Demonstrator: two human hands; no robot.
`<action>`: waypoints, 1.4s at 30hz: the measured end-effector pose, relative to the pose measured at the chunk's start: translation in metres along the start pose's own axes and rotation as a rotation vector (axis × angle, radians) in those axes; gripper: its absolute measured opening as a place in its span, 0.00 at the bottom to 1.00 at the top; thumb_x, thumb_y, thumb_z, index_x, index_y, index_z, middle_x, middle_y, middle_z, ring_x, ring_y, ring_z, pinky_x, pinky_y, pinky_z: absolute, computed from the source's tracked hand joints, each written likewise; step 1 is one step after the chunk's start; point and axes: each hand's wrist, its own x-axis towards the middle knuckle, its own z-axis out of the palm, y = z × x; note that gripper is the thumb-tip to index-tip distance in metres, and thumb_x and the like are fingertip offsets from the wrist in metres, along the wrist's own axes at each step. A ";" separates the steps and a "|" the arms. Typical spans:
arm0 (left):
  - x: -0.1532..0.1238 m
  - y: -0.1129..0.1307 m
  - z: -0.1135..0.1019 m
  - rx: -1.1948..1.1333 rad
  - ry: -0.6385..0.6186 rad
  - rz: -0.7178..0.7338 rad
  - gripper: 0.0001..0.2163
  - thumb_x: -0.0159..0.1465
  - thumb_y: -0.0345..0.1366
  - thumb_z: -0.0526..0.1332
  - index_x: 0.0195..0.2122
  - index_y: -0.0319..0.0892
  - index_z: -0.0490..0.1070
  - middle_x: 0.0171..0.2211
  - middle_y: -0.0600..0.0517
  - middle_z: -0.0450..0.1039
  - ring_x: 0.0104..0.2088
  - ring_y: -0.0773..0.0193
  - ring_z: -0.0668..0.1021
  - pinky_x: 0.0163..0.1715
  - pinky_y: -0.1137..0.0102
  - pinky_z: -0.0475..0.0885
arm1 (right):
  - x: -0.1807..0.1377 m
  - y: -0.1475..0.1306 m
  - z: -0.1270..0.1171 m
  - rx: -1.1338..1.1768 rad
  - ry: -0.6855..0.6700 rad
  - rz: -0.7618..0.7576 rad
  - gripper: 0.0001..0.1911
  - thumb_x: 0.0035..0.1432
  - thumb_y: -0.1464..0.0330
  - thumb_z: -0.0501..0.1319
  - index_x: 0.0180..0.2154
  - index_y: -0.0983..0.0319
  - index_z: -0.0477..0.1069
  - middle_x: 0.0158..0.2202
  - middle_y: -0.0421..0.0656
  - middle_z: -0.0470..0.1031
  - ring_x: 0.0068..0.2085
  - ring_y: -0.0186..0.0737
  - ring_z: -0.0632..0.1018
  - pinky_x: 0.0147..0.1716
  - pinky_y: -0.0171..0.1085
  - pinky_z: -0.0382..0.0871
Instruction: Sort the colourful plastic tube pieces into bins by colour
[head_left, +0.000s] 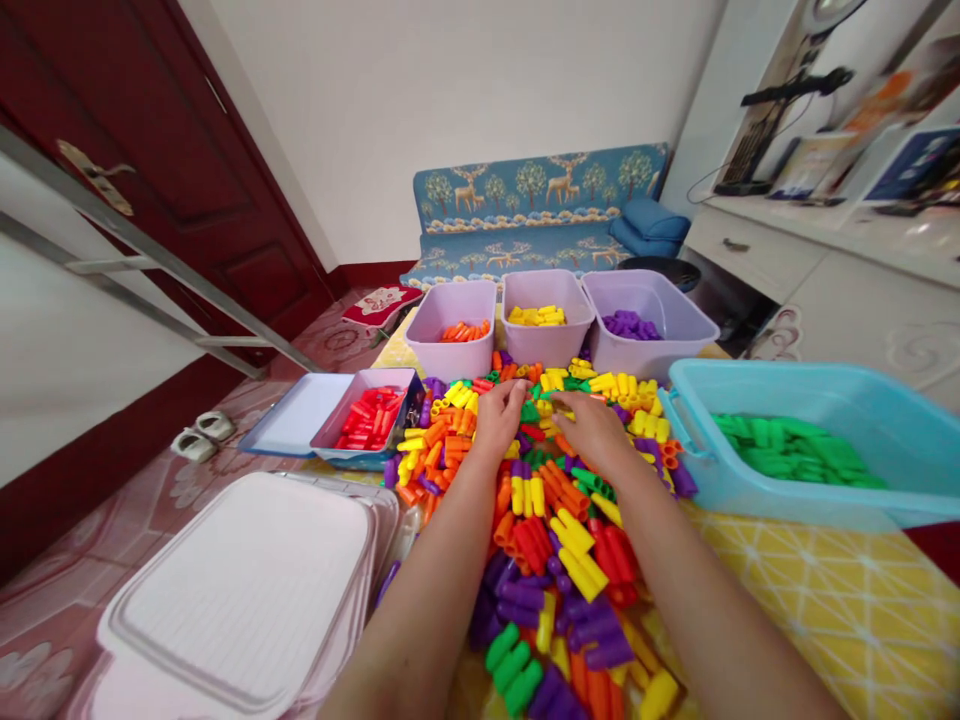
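A heap of tube-shaped plastic pieces (pixel 529 490) in yellow, orange, red, purple and green covers the middle of the table, some in joined rows. My left hand (pixel 501 412) is over the far part of the heap, its fingers bent close together; whatever they hold, if anything, is hidden. Just to its right, my right hand (pixel 589 422) reaches in over green and yellow pieces, fingers apart and slightly curled, with nothing visible in them. A gap separates the two hands.
Behind the heap stand lilac bins with orange (pixel 450 355), yellow (pixel 547 350) and purple pieces (pixel 679 325). A blue tub (pixel 825 385) with green pieces is right; an open box (pixel 409 385) with red ones is left. Stacked lids (pixel 247 580) lie front left.
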 end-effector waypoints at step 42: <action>-0.046 0.114 -0.118 -0.033 0.094 0.089 0.16 0.64 0.46 0.57 0.39 0.40 0.78 0.32 0.50 0.79 0.34 0.64 0.79 0.38 0.73 0.73 | -0.093 -0.085 0.001 -0.076 0.086 -0.690 0.13 0.61 0.71 0.54 0.45 0.61 0.73 0.57 0.50 0.68 0.62 0.55 0.60 0.62 0.63 0.36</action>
